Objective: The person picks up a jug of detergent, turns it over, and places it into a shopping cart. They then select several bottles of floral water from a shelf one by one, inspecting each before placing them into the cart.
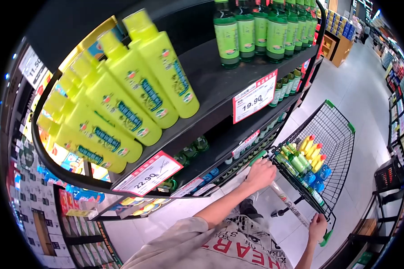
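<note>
My left hand [261, 173] is closed around the left end of the cart handle [286, 201], beside the shelf's lower edge. At the handle's other end, near its green corner piece, my right hand [318, 227] is closed on it too. The wire shopping cart [341, 134] stretches forward from the handle. In it lie several green bottles [297, 159], yellow bottles with red caps [317, 150] and blue-capped bottles [318, 184].
A black shelf [206, 58] on the left holds yellow-green bottles [139, 85], green glass bottles [276, 36] and price tags [255, 96]. Tiled floor [359, 76] runs ahead. More shelves [397, 103] line the right, with a black basket [388, 174]. A distant person [366, 33] stands up the aisle.
</note>
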`<state>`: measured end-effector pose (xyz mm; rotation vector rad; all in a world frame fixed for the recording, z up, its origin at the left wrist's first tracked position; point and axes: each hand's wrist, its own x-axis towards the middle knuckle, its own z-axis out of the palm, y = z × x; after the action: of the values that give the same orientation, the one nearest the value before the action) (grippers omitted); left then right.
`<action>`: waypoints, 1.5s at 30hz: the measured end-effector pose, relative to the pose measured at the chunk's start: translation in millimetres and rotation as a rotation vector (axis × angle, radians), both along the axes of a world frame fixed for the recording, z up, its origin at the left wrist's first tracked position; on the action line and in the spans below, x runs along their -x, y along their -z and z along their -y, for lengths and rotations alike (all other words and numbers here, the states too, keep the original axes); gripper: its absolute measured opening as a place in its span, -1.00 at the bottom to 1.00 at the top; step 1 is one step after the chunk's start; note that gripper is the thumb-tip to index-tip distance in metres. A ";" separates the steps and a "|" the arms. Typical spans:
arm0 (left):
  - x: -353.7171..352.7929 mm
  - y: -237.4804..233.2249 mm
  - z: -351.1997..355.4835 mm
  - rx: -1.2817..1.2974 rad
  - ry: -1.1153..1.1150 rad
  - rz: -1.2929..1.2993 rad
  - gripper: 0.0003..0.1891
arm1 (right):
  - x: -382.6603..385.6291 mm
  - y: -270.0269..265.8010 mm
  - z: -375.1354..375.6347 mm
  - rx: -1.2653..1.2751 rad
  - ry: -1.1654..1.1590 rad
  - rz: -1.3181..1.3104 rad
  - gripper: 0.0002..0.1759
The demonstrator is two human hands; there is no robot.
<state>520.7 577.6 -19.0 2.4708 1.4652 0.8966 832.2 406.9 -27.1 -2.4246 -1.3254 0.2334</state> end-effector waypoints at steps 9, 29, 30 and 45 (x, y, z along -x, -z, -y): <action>5.4 2.6 32.7 0.069 0.000 -0.001 -0.72 | 117.0 -176.0 -115.1 -0.635 -0.436 -0.599 -0.78; 44.1 -0.9 111.3 0.005 -0.068 -0.004 -0.76 | 380.3 -330.0 -233.5 -0.863 -1.354 -0.711 -0.30; 45.7 -0.8 114.6 -0.004 -0.067 0.006 -0.76 | 382.7 -330.7 -231.2 -0.871 -1.352 -0.713 -0.30; 62.2 -17.7 147.0 0.107 0.025 -0.098 -0.69 | 344.6 -343.6 -201.6 -1.037 -1.147 -1.156 -0.53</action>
<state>458.5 430.5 -1.3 2.4809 1.4675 0.6826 487.6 608.5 316.5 -0.3102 -1.4254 0.7923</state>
